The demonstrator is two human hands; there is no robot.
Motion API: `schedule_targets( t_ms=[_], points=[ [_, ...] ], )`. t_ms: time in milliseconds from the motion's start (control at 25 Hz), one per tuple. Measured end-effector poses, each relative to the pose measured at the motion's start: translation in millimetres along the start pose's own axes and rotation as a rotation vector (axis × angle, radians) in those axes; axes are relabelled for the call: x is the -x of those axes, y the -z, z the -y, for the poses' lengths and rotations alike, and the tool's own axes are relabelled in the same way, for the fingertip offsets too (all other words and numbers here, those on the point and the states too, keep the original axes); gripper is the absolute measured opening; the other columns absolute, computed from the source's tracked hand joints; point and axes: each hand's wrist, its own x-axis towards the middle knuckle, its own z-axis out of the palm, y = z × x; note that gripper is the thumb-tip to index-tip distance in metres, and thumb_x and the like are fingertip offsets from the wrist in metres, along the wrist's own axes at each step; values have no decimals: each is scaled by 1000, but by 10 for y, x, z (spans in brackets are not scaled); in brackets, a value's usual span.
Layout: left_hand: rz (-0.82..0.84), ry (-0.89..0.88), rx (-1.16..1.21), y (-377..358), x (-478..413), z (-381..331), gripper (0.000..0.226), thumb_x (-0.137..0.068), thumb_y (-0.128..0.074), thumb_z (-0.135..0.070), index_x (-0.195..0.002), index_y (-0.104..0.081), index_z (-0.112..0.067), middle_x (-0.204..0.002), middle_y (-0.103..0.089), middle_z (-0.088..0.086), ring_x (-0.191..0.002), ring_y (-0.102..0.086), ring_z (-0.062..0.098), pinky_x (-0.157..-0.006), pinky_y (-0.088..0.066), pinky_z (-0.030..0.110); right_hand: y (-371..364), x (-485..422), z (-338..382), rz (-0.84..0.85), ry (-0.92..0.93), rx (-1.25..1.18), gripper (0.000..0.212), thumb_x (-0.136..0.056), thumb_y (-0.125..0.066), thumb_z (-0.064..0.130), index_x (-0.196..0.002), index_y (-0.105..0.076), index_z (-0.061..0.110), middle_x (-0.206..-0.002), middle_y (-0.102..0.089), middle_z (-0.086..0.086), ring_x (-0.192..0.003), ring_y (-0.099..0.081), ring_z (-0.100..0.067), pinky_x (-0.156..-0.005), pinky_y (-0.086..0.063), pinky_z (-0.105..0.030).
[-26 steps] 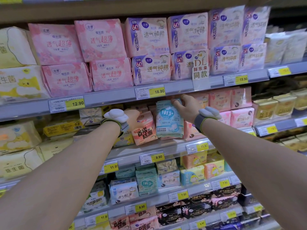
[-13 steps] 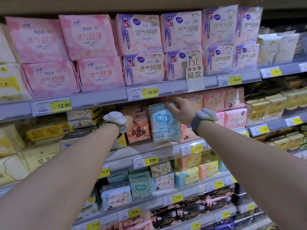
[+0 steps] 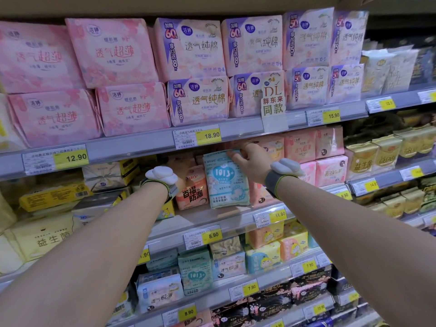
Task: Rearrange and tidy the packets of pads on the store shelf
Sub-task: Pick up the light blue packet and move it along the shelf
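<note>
A teal packet of pads marked 1013 [image 3: 227, 182] stands upright at the front of the second shelf [image 3: 219, 219]. My right hand [image 3: 250, 159] grips its top right corner from above. Just left of it and touching it stands an orange packet with red characters [image 3: 192, 193]. My left hand [image 3: 181, 183] is on that packet's left side, mostly hidden behind my wrist band. More pink and orange packets [image 3: 299, 148] sit behind and to the right on the same shelf.
The shelf above holds large pink packets [image 3: 111, 50] and purple-and-cream packets [image 3: 198, 100], with a hanging sign [image 3: 273, 97]. Yellow boxes [image 3: 54, 197] lie at left and gold packets [image 3: 377, 156] at right. Lower shelves carry small teal, yellow and black packets.
My view has swung a little, so the shelf sits further left in frame. Both hands keep their hold, and the teal packet stands slightly straighter against the orange one.
</note>
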Motion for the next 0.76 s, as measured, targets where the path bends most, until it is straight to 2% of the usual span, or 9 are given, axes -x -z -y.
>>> schedule_targets(
  t_ms=[80,240,360,480,600,760],
  points=[
    [-31,-50,-25,34,68,1,64,-89,-64,-34,-143,-38,-11,-148,-40,13,-136,-36,30,-110,-29,39,-28,-6,-4,3,4,0,17,-93,-53,42,-95,-61,28,-81,-66,3,-72,-62,-20,-58,-45,-29],
    [-75,-63,-15,-70,4,108,71,-83,-68,-43,-141,-41,-12,-145,-43,13,-134,-39,31,-109,-32,39,-123,-8,22,-20,16,-11,19,-94,-54,39,-95,-62,22,-79,-63,2,-74,-60,-22,-60,-41,-28],
    [-52,-13,-49,-66,101,153,72,-86,-64,-41,-146,-32,-16,-149,-37,12,-136,-37,31,-108,-33,36,-229,-3,82,-15,27,9,27,-93,-52,43,-105,-65,22,-88,-66,0,-82,-62,-24,-75,-48,-34],
    [-59,-38,-49,-41,220,293,71,-87,-63,-39,-146,-32,-15,-147,-38,12,-133,-38,32,-107,-34,36,-314,36,183,22,24,-21,26,-94,-52,40,-110,-63,23,-92,-67,0,-82,-62,-23,-62,-44,-28],
    [-89,-45,-37,-26,377,473,63,-86,-63,-40,-140,-40,-17,-136,-46,11,-123,-45,32,-99,-40,37,-438,54,282,47,44,-34,27,-94,-52,37,-113,-61,21,-95,-68,-3,-86,-65,-26,-66,-48,-31],
    [-111,-7,0,96,643,700,54,-87,-61,-39,-134,-46,-16,-134,-48,12,-116,-51,32,-91,-46,35,-614,77,429,92,54,-46,27,-93,-51,37,-112,-62,21,-95,-68,-3,-87,-64,-26,-66,-44,-30]
  ],
)
